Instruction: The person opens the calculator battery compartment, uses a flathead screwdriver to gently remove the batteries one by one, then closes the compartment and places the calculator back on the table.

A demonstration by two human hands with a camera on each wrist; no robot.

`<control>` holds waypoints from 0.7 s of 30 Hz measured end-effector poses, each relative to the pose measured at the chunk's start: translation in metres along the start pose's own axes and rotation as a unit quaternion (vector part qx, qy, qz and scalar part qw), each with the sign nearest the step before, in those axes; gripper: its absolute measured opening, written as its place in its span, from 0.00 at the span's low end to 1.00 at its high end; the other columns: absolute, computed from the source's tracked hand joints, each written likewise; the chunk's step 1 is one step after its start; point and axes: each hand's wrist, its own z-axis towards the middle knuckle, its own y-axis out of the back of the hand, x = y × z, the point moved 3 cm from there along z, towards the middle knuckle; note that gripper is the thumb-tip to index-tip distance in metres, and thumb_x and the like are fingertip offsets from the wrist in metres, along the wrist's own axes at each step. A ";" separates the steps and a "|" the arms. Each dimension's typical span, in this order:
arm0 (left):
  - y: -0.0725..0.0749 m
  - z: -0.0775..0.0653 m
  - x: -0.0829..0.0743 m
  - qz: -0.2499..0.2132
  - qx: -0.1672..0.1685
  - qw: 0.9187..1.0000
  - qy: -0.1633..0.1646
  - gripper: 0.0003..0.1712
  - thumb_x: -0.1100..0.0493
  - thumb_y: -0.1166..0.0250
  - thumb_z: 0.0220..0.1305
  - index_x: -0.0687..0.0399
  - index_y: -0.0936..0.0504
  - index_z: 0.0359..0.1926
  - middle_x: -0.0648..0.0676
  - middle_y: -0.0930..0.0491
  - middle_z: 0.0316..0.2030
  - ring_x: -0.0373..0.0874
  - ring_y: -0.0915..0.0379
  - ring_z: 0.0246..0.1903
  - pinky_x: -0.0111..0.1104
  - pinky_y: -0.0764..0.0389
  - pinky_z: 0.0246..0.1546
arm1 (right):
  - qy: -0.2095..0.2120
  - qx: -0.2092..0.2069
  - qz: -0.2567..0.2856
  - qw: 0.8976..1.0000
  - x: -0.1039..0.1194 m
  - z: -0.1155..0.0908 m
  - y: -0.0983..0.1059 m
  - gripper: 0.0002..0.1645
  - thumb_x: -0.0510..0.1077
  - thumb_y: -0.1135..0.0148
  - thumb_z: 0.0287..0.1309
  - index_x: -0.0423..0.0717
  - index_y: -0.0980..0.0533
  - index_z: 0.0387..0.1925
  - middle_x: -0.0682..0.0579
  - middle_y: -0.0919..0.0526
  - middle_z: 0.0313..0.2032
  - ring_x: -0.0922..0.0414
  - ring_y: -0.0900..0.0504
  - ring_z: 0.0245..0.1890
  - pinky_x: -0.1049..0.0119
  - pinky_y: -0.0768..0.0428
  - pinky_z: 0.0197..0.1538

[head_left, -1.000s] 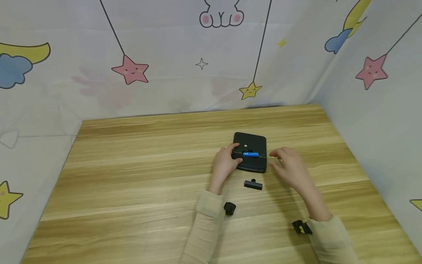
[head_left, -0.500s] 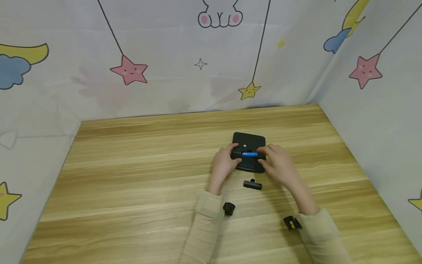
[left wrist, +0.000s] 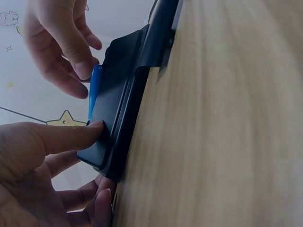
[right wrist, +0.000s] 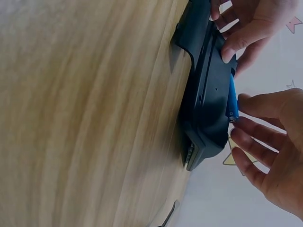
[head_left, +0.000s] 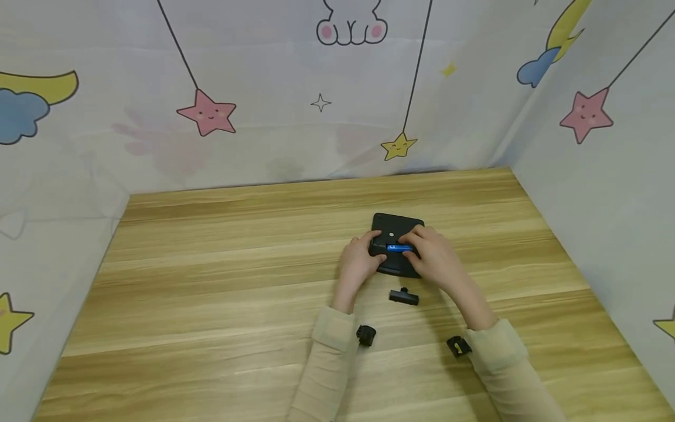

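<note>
A black calculator (head_left: 392, 224) lies face down, and a sliver of its keys (right wrist: 190, 153) shows in the right wrist view. In the slot across its back sits a blue battery (head_left: 396, 248), its one end tilted up out of the slot in the wrist views. My left hand (head_left: 358, 258) grips the calculator's left side, thumb on the back and fingers round the far edge. With thumb and fingertips, my right hand (head_left: 435, 255) pinches the battery's raised right end. The loose black battery cover (head_left: 404, 296) lies on the table just nearer than the calculator.
The wood-grain table (head_left: 221, 281) meets a printed cloth (head_left: 263, 135) with stars and clouds at the back and sides. Small black wrist cameras sit beside the left sleeve (head_left: 324, 363) and right sleeve (head_left: 501, 357).
My right hand has moved left from beside the calculator onto the battery's right end. My left hand, the calculator and the loose cover have stayed in place.
</note>
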 end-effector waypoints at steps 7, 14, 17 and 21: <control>-0.001 -0.002 -0.001 0.000 -0.005 1.000 0.001 0.32 0.53 0.32 0.59 0.39 0.28 0.65 0.59 0.22 0.46 0.49 0.29 0.37 0.32 0.34 0.32 | 0.003 0.012 -0.005 1.000 -0.001 0.001 -0.004 0.13 0.40 0.33 0.56 0.41 0.18 0.44 0.48 0.20 0.40 0.50 0.24 0.41 0.57 0.24 0.41; -0.001 -0.003 -0.001 -0.006 -0.007 1.000 0.002 0.32 0.54 0.32 0.59 0.39 0.28 0.65 0.59 0.22 0.46 0.49 0.29 0.35 0.31 0.35 0.30 | 0.009 0.005 -0.009 1.000 -0.003 0.003 -0.007 0.12 0.40 0.32 0.55 0.40 0.18 0.42 0.48 0.20 0.39 0.51 0.24 0.40 0.59 0.24 0.41; -0.001 -0.003 -0.001 -0.003 -0.007 1.000 0.002 0.32 0.54 0.32 0.59 0.39 0.28 0.65 0.59 0.22 0.46 0.49 0.28 0.36 0.31 0.35 0.30 | 0.013 0.003 -0.012 1.000 -0.003 0.004 -0.008 0.12 0.41 0.32 0.55 0.41 0.18 0.41 0.48 0.21 0.38 0.51 0.24 0.39 0.59 0.24 0.40; -0.002 -0.003 0.000 0.004 -0.007 1.000 0.003 0.32 0.53 0.32 0.59 0.38 0.28 0.64 0.59 0.22 0.46 0.49 0.28 0.36 0.31 0.35 0.31 | 0.018 0.002 -0.016 1.000 -0.003 0.005 -0.008 0.11 0.42 0.32 0.55 0.41 0.18 0.39 0.49 0.21 0.37 0.51 0.25 0.38 0.59 0.25 0.40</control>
